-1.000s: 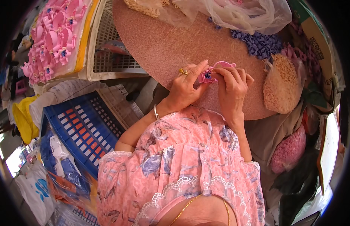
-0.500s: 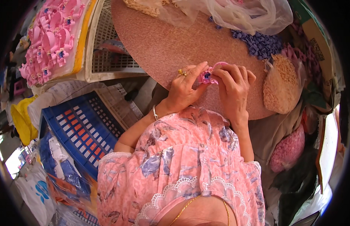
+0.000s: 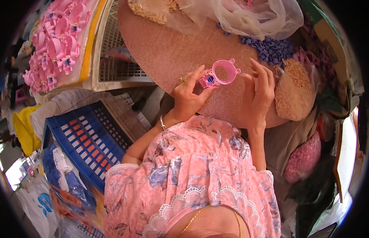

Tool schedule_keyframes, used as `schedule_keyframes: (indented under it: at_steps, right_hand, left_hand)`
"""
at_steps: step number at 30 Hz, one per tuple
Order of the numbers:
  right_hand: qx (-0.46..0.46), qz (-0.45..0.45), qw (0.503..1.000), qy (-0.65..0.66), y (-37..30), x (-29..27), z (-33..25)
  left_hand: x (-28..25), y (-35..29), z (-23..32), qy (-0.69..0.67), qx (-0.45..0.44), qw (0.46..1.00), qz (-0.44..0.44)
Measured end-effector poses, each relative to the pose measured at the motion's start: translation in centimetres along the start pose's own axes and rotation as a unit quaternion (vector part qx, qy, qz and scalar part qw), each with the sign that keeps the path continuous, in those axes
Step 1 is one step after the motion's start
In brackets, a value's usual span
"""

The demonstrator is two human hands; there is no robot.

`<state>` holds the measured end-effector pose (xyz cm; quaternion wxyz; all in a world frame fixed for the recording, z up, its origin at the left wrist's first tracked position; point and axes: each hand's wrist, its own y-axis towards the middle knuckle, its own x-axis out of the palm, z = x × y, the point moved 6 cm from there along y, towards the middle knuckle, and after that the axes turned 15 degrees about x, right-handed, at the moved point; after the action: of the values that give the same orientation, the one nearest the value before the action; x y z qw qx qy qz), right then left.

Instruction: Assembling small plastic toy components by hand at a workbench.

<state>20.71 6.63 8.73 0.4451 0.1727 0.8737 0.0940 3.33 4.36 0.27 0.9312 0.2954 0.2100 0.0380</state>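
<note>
Between the thumb and fingers of my left hand (image 3: 187, 96) is a pink plastic piece (image 3: 233, 74) with a round open ring and a small block end. A blue insert shows in the block, right at my fingertips. The ring points away from that hand, to the right, above the round reddish-brown table (image 3: 172, 51). To the right of the ring, my right hand (image 3: 259, 88) is raised with its fingers apart and nothing in them. Beyond it lies a heap of small blue-violet plastic parts (image 3: 273, 50).
A bag of small beige parts (image 3: 295, 93) sits at the table's right edge, and more beige parts (image 3: 152, 14) lie at the far side beside clear plastic bags (image 3: 263, 20). Many similar pink pieces (image 3: 55, 49) fill a crate top at far left. A blue basket (image 3: 87, 139) stands below it.
My right hand has let go of the pink piece and moved right, its fingers spreading. My left hand has shifted slightly left and nearer, and the ring now shows in full.
</note>
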Motion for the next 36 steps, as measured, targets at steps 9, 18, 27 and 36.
schedule_keyframes:
  at_steps: [9, 18, 27, 36]
  right_hand:
    - [0.271, -0.226, 0.886, 0.299, -2.0, 6.7, 6.4]
    - [0.165, -0.182, 0.947, 0.208, 1.2, 5.5, 4.1]
    - [-0.111, 0.068, 0.985, 0.112, 10.9, 3.7, -0.1]
    - [-0.074, -0.028, 0.982, -0.172, 25.0, 15.8, 5.5]
  left_hand:
    - [2.1, 1.6, 2.9, 0.141, 0.201, 0.964, -0.101]
    - [1.9, 0.9, 1.5, 0.116, 0.128, 0.98, -0.101]
    - [-0.8, -0.9, -1.1, 0.049, -0.017, 0.996, 0.077]
    - [0.2, 0.2, -1.2, -0.044, -0.021, 0.997, 0.066]
